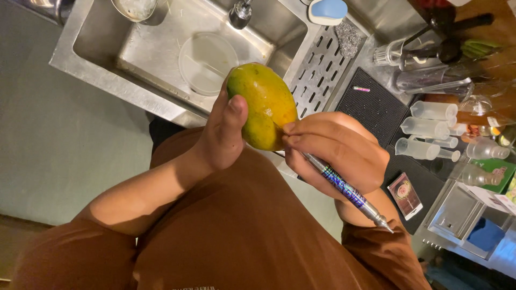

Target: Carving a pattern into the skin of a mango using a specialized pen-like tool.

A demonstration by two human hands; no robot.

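Left hand (pixel 223 129) grasps mango (pixel 263 104), right hand (pixel 336 150) at 3 o'clock clenches peeler (pixel 346 190); blade could slip into thumb.

We count one yellow-green mango (pixel 262 104), one long metal tool with a patterned handle (pixel 344 188) and one round clear plastic lid (pixel 207 63). Three clear plastic measuring cylinders (pixel 424 129) lie stacked beside one black ribbed mat (pixel 371 104).

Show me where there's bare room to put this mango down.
Free: the black bar mat beside the slotted drainboard, and the sink floor left of the round clear lid. Crowded: right of the mat, with plastic measuring cups and glassware.
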